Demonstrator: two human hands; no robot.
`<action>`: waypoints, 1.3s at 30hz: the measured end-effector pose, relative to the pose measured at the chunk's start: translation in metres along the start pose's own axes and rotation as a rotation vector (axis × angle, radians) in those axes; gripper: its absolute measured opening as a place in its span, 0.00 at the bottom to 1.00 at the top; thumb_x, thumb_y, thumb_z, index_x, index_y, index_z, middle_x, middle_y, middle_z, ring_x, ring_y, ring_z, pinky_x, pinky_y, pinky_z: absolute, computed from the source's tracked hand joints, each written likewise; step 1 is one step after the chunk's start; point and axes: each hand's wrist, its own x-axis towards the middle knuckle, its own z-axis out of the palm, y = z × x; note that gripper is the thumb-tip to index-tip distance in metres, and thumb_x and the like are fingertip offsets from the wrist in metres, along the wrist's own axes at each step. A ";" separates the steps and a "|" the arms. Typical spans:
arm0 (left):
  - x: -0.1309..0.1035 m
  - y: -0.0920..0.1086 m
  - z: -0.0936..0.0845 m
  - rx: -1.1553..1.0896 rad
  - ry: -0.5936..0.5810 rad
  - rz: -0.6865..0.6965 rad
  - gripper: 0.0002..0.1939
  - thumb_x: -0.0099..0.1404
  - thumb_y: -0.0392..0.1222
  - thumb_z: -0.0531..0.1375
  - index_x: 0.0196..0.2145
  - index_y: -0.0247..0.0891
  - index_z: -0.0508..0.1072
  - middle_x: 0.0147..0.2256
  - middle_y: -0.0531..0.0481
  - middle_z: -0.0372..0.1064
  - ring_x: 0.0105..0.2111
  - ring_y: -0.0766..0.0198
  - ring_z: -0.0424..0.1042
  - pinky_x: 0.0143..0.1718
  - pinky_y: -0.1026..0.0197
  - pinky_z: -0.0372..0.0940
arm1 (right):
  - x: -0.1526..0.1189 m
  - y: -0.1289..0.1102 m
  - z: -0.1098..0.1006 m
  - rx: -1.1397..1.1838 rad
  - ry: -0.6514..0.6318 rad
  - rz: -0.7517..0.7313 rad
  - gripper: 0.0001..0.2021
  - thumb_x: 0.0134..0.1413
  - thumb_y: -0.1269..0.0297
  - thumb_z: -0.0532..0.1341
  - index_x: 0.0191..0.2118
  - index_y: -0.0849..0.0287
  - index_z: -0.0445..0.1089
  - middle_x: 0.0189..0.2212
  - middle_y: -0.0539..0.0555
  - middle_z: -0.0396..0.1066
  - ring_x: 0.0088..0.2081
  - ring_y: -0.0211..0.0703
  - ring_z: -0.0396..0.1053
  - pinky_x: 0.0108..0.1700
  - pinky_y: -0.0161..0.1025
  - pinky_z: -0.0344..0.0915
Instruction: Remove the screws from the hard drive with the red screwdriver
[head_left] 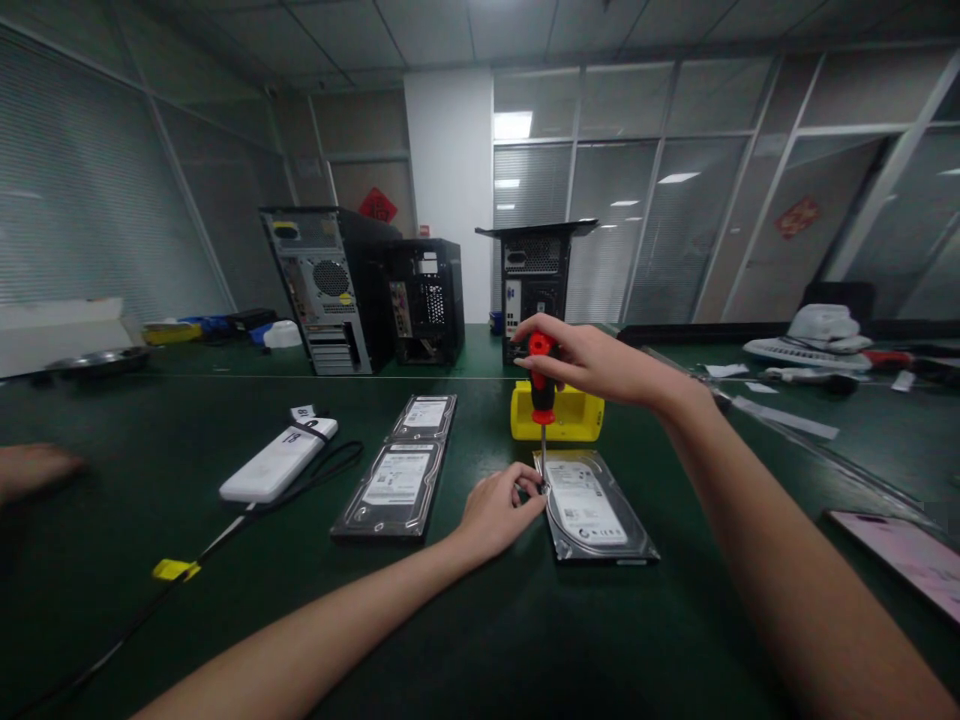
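At the far left, another person's hand (39, 472) is reaching in over the green worktop (225, 640), and here a yellow tag (176, 570) is wrapping a cable beside a white, brick-shaped device (279, 462) with a black strap around it. Behind, two computer towers (330, 290) are standing close together, and nearer, two labelled drives (396, 485) are lying end to end. Now the left hand (501, 508): it's resting low, curling its fingertips in at the left edge of the single hard drive (585, 505), right by the screwdriver's tip; whether they're pinching anything, I can't tell. And the right hand (566, 358) is coming in from above, grasping the red-and-black handle of the screwdriver (541, 385), holding it upright with the shaft pointing down at that same edge. The hard drive is lying flat, label up, just in front of a yellow holder (559, 428), with a third tower (534, 270) standing behind. Over on the right, a white cap (821, 325) is sitting toward the back, and a pink-screened phone (904, 560) is lying at the near edge.
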 end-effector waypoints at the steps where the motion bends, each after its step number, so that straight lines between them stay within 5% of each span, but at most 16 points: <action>1: 0.000 0.000 0.000 0.003 -0.002 -0.001 0.15 0.60 0.48 0.54 0.43 0.42 0.70 0.37 0.53 0.72 0.34 0.64 0.68 0.35 0.63 0.61 | 0.000 0.000 0.000 0.001 0.002 0.004 0.19 0.59 0.53 0.51 0.51 0.57 0.60 0.36 0.54 0.69 0.33 0.40 0.65 0.36 0.38 0.59; 10: -0.001 -0.001 0.000 0.004 -0.001 0.007 0.15 0.60 0.48 0.54 0.43 0.42 0.69 0.37 0.54 0.72 0.35 0.63 0.68 0.36 0.63 0.60 | -0.001 0.000 -0.005 -0.129 0.017 0.052 0.19 0.56 0.47 0.52 0.39 0.59 0.64 0.28 0.52 0.67 0.26 0.37 0.61 0.29 0.35 0.53; 28: 0.000 0.000 0.001 -0.007 0.007 0.000 0.14 0.59 0.46 0.55 0.42 0.42 0.70 0.36 0.54 0.72 0.34 0.64 0.68 0.35 0.64 0.60 | -0.003 0.001 -0.007 -0.173 0.053 0.125 0.22 0.59 0.45 0.45 0.35 0.58 0.66 0.28 0.53 0.68 0.28 0.40 0.63 0.32 0.37 0.55; 35: -0.001 -0.001 0.001 -0.010 0.009 0.014 0.14 0.60 0.47 0.55 0.42 0.42 0.70 0.37 0.54 0.72 0.35 0.63 0.68 0.35 0.63 0.59 | -0.009 -0.001 -0.016 0.048 -0.032 0.051 0.19 0.61 0.53 0.46 0.46 0.59 0.66 0.41 0.55 0.69 0.39 0.42 0.66 0.39 0.38 0.60; 39: -0.001 -0.002 0.001 -0.010 -0.003 0.012 0.15 0.60 0.48 0.54 0.43 0.42 0.70 0.37 0.54 0.72 0.35 0.63 0.68 0.35 0.63 0.60 | -0.007 0.000 -0.012 0.025 -0.013 0.060 0.19 0.59 0.50 0.49 0.48 0.58 0.65 0.39 0.55 0.70 0.36 0.42 0.67 0.37 0.37 0.60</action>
